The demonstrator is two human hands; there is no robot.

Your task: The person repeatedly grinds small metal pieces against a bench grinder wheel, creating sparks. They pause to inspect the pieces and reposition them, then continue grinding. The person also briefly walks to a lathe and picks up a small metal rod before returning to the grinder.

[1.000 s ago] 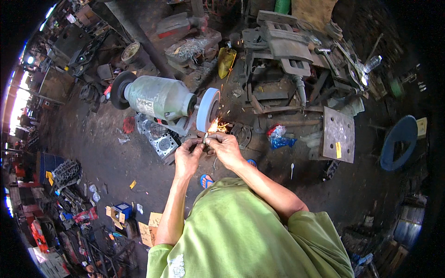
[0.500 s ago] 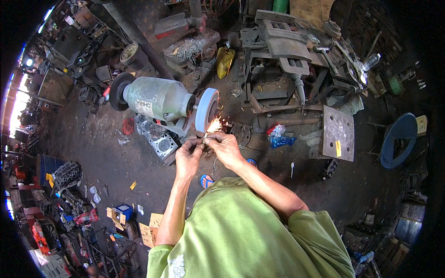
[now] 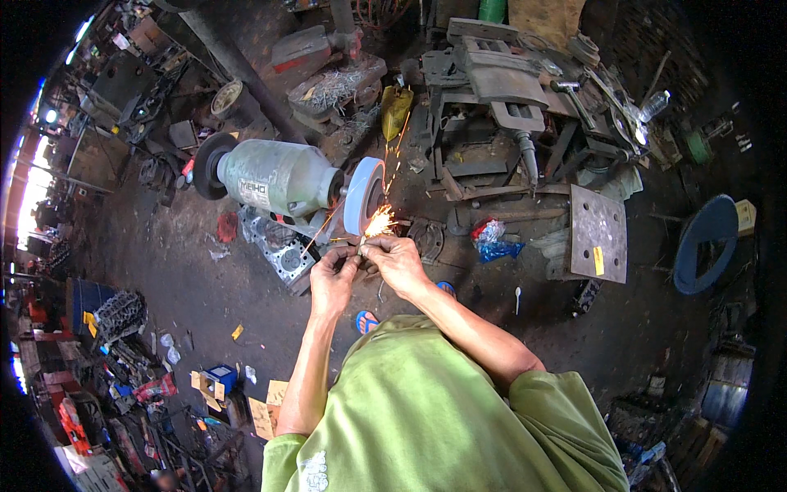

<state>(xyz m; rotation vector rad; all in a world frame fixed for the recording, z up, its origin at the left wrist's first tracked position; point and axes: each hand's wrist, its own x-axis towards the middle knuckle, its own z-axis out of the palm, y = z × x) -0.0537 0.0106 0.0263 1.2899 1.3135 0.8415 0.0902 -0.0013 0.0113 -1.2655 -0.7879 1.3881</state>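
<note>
At ten o'clock sat a grey-green grinder (image 3: 279,176). Rightward, near centre, the grip of the left hand (image 3: 330,277) pinched a small piece (image 3: 362,243), mostly hidden, the wheel (image 3: 359,199) at its twelve o'clock. Sparks (image 3: 379,221) burst at one o'clock; the right hand (image 3: 396,262) pinched it from four o'clock. Grinding seemed under way; how much remained couldn't be told.

Grinding wheel (image 3: 361,197) blocks straight ahead; space opens rightward.

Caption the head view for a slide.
Fingers of left hand and right hand pinch a small metal piece at a bench grinder, sparks beside its grinding wheel.
</note>
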